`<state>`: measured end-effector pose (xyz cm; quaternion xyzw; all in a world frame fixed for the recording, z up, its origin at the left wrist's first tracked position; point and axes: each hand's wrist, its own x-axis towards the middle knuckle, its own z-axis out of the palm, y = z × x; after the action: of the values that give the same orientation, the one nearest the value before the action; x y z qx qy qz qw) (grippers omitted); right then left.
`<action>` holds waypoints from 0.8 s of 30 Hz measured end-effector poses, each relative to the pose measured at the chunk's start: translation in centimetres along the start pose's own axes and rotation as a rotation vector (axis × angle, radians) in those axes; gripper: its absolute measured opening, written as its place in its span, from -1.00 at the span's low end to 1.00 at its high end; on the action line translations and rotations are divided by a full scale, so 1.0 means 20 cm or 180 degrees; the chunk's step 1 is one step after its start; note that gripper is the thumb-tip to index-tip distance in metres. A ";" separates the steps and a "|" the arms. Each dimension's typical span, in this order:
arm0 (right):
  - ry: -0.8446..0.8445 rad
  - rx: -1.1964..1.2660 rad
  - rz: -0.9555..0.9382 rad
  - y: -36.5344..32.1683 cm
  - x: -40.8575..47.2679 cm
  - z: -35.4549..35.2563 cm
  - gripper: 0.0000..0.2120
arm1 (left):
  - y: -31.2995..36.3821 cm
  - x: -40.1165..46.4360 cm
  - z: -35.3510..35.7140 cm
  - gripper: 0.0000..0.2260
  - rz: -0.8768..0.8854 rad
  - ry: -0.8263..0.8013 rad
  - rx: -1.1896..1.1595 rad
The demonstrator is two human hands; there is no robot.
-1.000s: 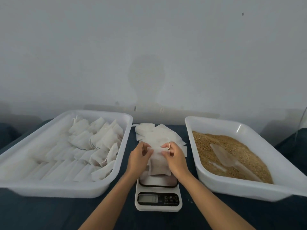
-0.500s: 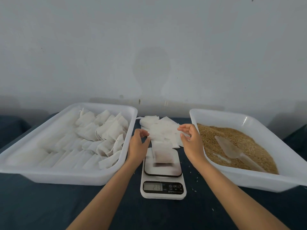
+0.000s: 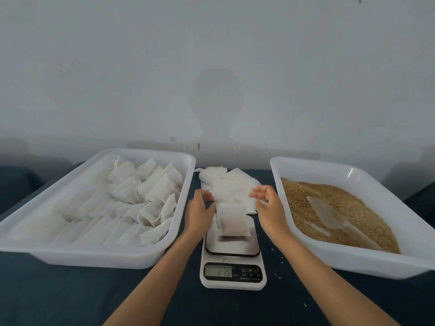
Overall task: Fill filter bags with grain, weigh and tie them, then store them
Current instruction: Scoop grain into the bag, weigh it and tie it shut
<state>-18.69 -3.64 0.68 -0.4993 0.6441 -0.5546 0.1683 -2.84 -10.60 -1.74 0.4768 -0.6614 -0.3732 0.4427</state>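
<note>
Head view: small white grain-filled filter bag [image 3: 233, 222] lies lengthwise between both empty, slack-fingered hands, left hand [image 3: 200, 214] nearer, right hand [image 3: 268, 209] slightly off.

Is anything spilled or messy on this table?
Yes, slightly. A few loose grains lie scattered on the dark cloth just right of the scale, outside the grain tray. The filled bag sits neatly on the scale.

filled filter bag [image 3: 232, 221] lies flat on scale [image 3: 232, 260].
</note>
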 end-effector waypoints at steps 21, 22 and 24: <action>-0.0257 0.0244 -0.0546 -0.18 0.08 0.18 -0.81 | 0.26 0.02 0.00 -0.79 0.0345 -0.0131 0.1065; -0.0281 0.0291 -0.0628 -0.23 0.10 0.20 -0.84 | 0.28 0.03 -0.05 -0.79 0.0463 0.0005 0.1030; -0.0265 0.0320 -0.0774 -0.34 0.13 0.26 -0.87 | 0.32 0.08 -0.18 -0.84 0.0534 0.0219 0.0850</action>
<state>-12.81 -7.82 5.77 -0.5872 0.5426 -0.5812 0.1512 -1.72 -10.66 5.68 0.4870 -0.7270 -0.2271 0.4274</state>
